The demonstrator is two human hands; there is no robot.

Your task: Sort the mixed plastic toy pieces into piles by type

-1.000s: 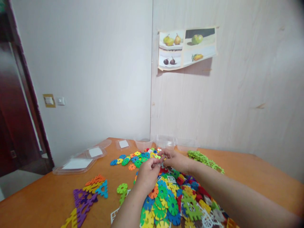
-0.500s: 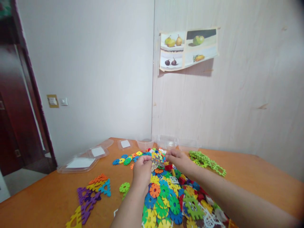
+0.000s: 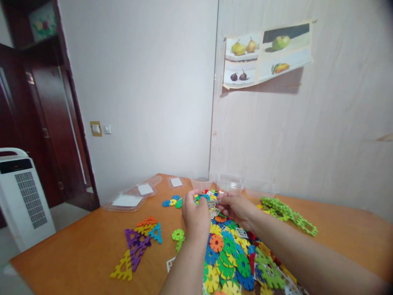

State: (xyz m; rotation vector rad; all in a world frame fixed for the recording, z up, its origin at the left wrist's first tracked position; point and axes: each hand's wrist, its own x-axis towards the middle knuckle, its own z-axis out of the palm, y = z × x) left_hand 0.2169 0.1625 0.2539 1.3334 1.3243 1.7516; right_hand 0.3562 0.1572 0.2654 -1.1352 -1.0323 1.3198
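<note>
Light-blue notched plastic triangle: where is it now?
In the head view, the light-blue notched plastic triangle lies left of the left hand, between the purple notched plastic triangles and the light-green notched plastic disc.

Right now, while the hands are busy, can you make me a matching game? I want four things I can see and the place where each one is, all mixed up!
Things
1. Fruit picture
2. Triangle pieces
3. Long green lattice pieces
4. Big colourful heap

Places
A. Mostly between the two forearms
B. Up on the wall
C. To the right of the right hand
D. On the table, left of the left forearm

Right pairs: 1-B, 2-D, 3-C, 4-A.
</note>
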